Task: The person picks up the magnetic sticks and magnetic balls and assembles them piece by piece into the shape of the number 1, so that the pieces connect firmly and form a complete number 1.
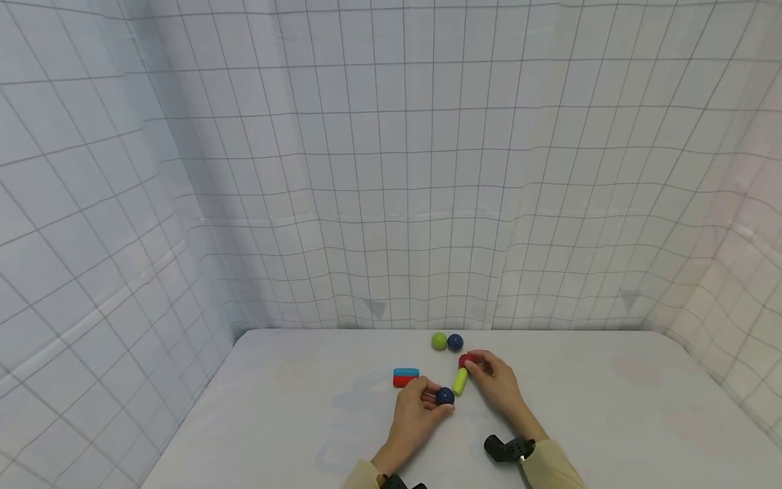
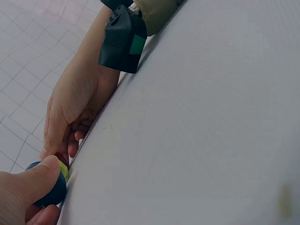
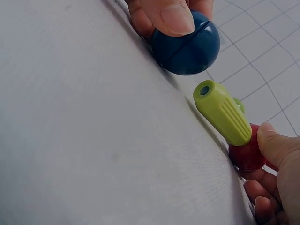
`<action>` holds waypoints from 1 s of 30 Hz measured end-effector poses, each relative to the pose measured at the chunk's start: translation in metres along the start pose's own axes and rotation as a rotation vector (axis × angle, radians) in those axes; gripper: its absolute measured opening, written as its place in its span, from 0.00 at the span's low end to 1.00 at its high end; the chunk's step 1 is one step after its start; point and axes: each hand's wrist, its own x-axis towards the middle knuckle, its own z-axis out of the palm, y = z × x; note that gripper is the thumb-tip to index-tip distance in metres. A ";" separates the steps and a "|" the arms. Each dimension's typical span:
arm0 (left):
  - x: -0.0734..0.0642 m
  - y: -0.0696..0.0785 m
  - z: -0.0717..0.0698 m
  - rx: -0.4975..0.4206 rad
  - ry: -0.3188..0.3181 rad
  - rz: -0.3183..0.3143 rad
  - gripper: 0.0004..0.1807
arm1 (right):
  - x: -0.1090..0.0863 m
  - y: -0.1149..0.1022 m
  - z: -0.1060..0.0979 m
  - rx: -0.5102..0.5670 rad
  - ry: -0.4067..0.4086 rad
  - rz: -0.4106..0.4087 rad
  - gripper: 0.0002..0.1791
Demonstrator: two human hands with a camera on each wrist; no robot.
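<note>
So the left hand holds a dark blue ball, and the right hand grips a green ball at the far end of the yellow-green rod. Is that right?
Not quite: the right hand grips a red ball, not green, as the right wrist view shows. It is at the far end of the yellow-green rod, and the left hand holds a dark blue ball.
</note>
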 end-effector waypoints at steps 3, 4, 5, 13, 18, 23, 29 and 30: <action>0.000 0.001 0.000 -0.004 0.000 -0.004 0.18 | 0.000 -0.001 0.000 0.001 0.003 -0.003 0.17; 0.001 0.001 0.000 -0.004 -0.001 -0.006 0.18 | 0.000 -0.001 0.000 0.000 0.003 -0.005 0.17; 0.001 0.001 0.000 -0.003 -0.002 -0.008 0.18 | 0.000 -0.001 -0.001 -0.001 0.003 -0.005 0.17; 0.001 0.001 0.000 0.003 -0.003 -0.017 0.18 | 0.000 -0.001 -0.001 0.003 0.002 -0.005 0.16; 0.000 0.002 0.001 0.008 0.004 -0.019 0.18 | 0.000 -0.002 -0.001 0.009 0.000 0.000 0.16; 0.001 0.000 0.002 0.006 0.005 -0.011 0.18 | -0.001 -0.002 -0.001 0.006 0.000 -0.001 0.16; 0.001 0.000 0.002 0.006 -0.004 -0.014 0.18 | -0.002 -0.002 0.000 -0.001 -0.004 0.005 0.17; 0.000 0.000 0.002 0.007 -0.004 -0.013 0.18 | -0.002 -0.002 0.000 -0.001 -0.004 0.007 0.17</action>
